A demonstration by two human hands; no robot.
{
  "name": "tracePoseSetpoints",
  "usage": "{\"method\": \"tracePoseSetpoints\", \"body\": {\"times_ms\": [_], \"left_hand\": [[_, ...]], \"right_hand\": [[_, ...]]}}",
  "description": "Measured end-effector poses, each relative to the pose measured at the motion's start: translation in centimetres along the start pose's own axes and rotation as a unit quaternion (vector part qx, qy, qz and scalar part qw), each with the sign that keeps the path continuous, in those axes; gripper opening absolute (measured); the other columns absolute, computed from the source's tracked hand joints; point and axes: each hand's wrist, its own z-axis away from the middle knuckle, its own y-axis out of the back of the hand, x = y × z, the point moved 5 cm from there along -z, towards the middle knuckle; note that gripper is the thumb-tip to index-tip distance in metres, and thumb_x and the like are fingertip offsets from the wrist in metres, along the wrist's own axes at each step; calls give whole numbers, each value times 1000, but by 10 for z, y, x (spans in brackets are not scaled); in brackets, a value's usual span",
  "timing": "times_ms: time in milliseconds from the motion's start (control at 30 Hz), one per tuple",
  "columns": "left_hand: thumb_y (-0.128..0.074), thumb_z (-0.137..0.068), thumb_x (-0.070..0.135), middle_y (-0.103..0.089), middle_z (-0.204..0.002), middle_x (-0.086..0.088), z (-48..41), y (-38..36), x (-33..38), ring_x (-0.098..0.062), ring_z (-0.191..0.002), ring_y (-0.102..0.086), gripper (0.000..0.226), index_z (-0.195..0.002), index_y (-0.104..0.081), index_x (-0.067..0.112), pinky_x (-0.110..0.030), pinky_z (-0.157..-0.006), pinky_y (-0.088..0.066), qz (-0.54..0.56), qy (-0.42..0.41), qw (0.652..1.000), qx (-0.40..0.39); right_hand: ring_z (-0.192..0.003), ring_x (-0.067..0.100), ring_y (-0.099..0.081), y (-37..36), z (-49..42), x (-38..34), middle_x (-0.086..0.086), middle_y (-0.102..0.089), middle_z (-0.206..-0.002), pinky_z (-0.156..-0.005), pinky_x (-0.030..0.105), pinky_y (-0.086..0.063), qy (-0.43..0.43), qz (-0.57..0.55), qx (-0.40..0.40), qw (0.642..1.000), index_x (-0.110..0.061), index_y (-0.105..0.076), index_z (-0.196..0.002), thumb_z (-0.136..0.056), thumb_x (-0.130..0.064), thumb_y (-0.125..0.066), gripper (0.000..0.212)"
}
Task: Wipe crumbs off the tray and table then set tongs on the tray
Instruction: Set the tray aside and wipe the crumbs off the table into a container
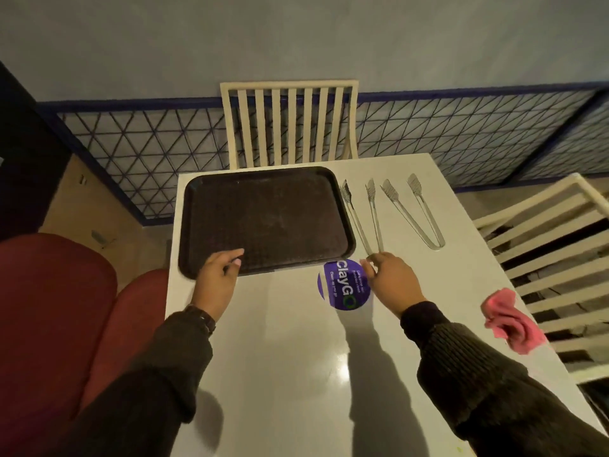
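A dark brown tray (pixel 197 206) lies at the far left of the white table (pixel 280 357). My left hand (pixel 216 278) rests on the tray's near left rim, fingers curled over the edge. Two metal tongs lie right of the tray. My right hand (pixel 392 280) closes its fingers on the hinge end of the nearer tongs (pixel 361 216), which still lie flat. The second tongs (pixel 418 216) lie untouched farther right. A crumpled pink cloth (pixel 510 319) sits by the table's right edge.
A round purple sticker (pixel 342 288) is stuck to the table between my hands. A cream slatted chair (pixel 288 123) stands beyond the table and another (pixel 553 255) at the right. Red seats (pixel 56 308) sit at the left.
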Motion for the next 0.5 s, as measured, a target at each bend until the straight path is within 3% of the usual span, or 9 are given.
{"method": "tracePoseSetpoints", "body": {"times_ms": [133,500], "left_hand": [[-48,-101,12,-57,-123,-3,55,-51,21,-32,-121,-57,29,-123,-66,10,-50,-109,-44,35,6,999,-40],[-49,-100,12,-64,-118,0,205,-220,51,-28,-119,-61,24,-107,-69,23,-51,-107,-46,102,50,987,-114]], "right_hand": [[-98,31,-60,15,60,51,9,-65,-108,-81,38,-47,2,22,-10,1000,-14,-65,-112,-97,-38,-41,38],[-93,30,-62,49,159,229,9,-66,-109,-77,40,-51,-42,4,5,999,-13,-66,-108,-94,-27,-49,26]]}}
